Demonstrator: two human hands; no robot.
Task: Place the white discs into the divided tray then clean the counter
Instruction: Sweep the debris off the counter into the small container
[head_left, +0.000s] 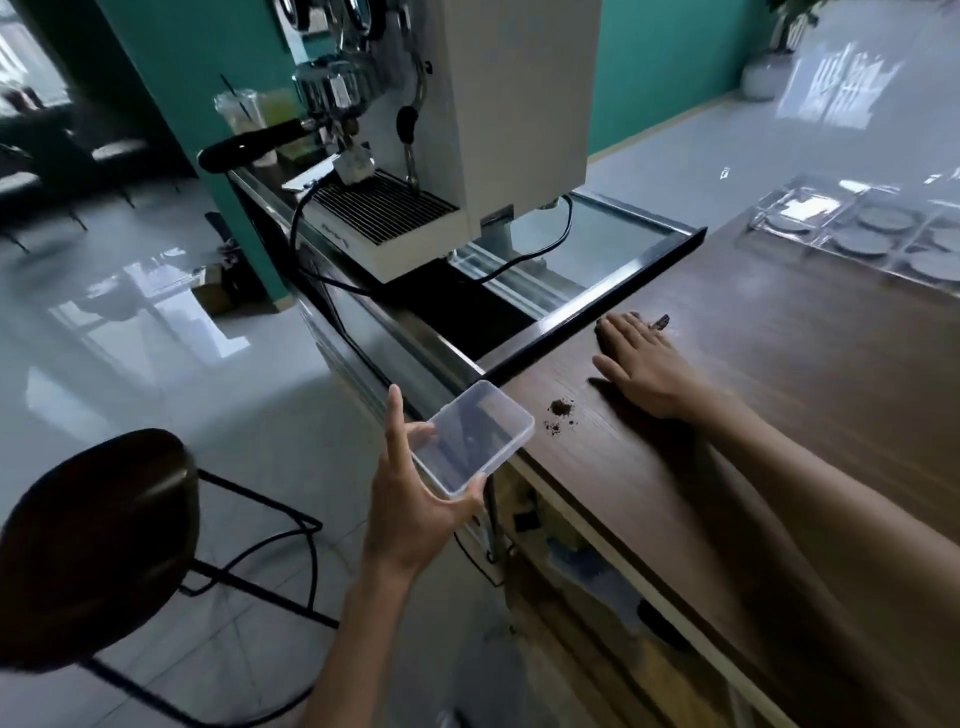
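My left hand (410, 499) holds a clear plastic box (475, 436) just off the counter's near-left edge, thumb on one side and fingers spread under it. My right hand (641, 366) lies flat on the brown wooden counter (779, 374), fingers straight. Small heaps of dark coffee grounds (560, 409) sit on the counter between the right hand and the box. More dark grounds (661, 322) show beside the fingertips. The clear divided tray (810, 197) stands at the far right of the counter, with white discs (862, 241) lying in its compartments.
A white espresso machine (467, 130) stands on a glass-topped black unit (597, 244) to the left of the counter, its cable trailing down. A dark round stool (98, 540) is at the lower left on the pale tiled floor. Open shelves run under the counter.
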